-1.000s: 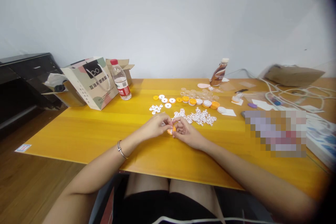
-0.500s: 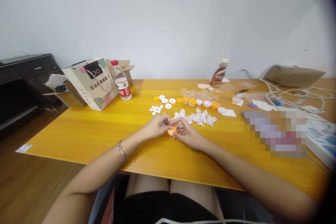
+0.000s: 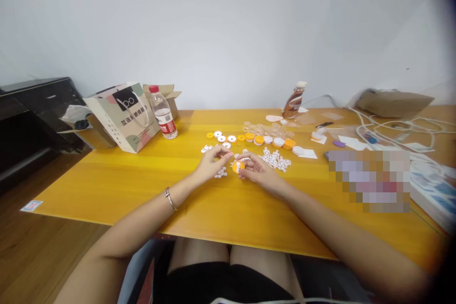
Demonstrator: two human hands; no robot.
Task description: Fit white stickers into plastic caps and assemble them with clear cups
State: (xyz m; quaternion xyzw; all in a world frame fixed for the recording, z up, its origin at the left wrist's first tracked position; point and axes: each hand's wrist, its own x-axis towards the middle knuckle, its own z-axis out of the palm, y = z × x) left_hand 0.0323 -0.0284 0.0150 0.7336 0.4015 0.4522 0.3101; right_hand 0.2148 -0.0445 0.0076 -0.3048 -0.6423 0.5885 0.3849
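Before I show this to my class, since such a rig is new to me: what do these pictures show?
There is no machine: a person works bare-handed, seen from one head-worn camera looking forward and down. The right hand holds an orange disc; the left hand is close by, its grip too small to make out. On the table lie white cut-out pieces, a row of orange and white round parts, and clear round pieces; a paper bag, water bottle and brown bottle are there too.

Pale wall [image 3: 213, 33], brown floor [image 3: 50, 261].
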